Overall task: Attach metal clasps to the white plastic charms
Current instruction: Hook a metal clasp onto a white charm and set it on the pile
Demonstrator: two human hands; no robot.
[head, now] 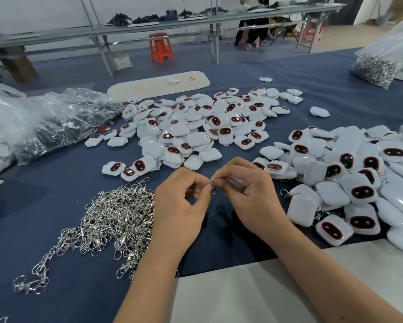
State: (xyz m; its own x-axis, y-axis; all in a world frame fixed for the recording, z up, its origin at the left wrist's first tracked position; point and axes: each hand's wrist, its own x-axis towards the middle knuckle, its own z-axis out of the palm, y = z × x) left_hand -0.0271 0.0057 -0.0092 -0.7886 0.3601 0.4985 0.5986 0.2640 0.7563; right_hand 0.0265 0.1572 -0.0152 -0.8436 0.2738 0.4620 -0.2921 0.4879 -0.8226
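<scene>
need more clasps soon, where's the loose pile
In the head view the clasp pile lies on the blue cloth, just outside the left hand.

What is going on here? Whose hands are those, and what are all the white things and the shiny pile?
No machine here, just a person working. The one picture comes from a camera worn on their head, looking down. The left hand and right hand together pinch one small metal clasp. The right hand seems to hold a white charm too, mostly hidden. On the blue table lie a shiny clasp pile, a middle heap of charms, and a right-side heap where some already wear clasps.
</scene>
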